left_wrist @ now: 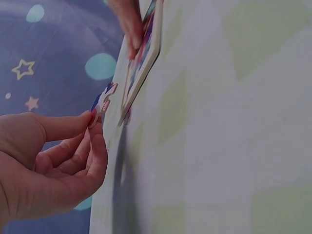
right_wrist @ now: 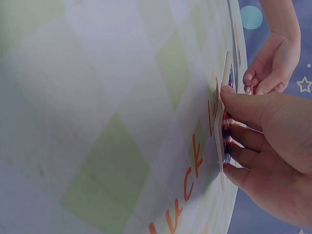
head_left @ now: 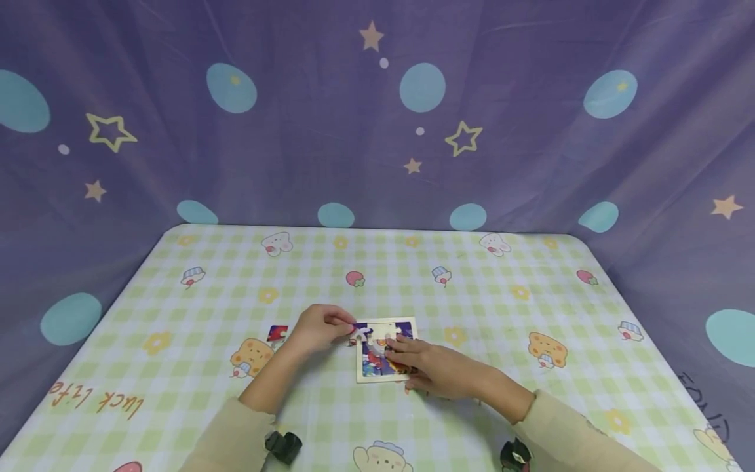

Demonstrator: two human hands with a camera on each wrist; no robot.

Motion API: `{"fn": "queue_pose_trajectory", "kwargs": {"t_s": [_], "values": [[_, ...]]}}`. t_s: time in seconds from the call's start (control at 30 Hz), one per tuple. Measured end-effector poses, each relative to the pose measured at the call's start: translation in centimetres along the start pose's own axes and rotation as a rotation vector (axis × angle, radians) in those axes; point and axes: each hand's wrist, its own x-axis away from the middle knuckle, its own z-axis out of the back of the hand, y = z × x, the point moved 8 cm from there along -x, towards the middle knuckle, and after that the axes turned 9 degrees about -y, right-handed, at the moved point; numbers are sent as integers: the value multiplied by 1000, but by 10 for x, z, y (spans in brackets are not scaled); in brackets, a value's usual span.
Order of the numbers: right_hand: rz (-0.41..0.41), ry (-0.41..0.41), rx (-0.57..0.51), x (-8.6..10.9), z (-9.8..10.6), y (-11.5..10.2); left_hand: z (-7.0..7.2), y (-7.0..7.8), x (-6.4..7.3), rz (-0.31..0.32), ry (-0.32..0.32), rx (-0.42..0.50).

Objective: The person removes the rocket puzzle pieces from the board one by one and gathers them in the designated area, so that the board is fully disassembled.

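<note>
Between thumb and fingertips my left hand (head_left: pixel 320 330) pinches a jigsaw puzzle piece (left_wrist: pixel 103 101), purple and white with a notched edge. The piece is raised above the cloth, at the upper left corner of the puzzle tray (head_left: pixel 386 378). That square tray has a pale frame, and colourful pieces fill part of it; its pale base shows near the top. My right hand (head_left: pixel 439 367) rests on the tray's right side, fingers spread over the pieces and thumb at the near edge (right_wrist: pixel 227 90). It hides the tray's lower right part.
A loose red and dark puzzle piece (head_left: pixel 277 333) lies on the table left of my left hand, partly behind the wrist. A checked green and white cloth (head_left: pixel 206 314) with cartoon prints covers the table. Behind it hangs a purple curtain (head_left: pixel 330 131).
</note>
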Motion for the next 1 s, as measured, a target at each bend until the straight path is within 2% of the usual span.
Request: {"fn": "queue_pose_trajectory", "kwargs": {"t_s": [0.4,0.67,1.0], "values": [[-10,-5,2,0,-2,-1,34,-16,15,51,-85,-67],[-18,0,14,0,-1,-1,58,-22,26,24,-37,-145],[-16,-3,-6,1,-2,-1,67,-22,32,-1,2,-207]]}}
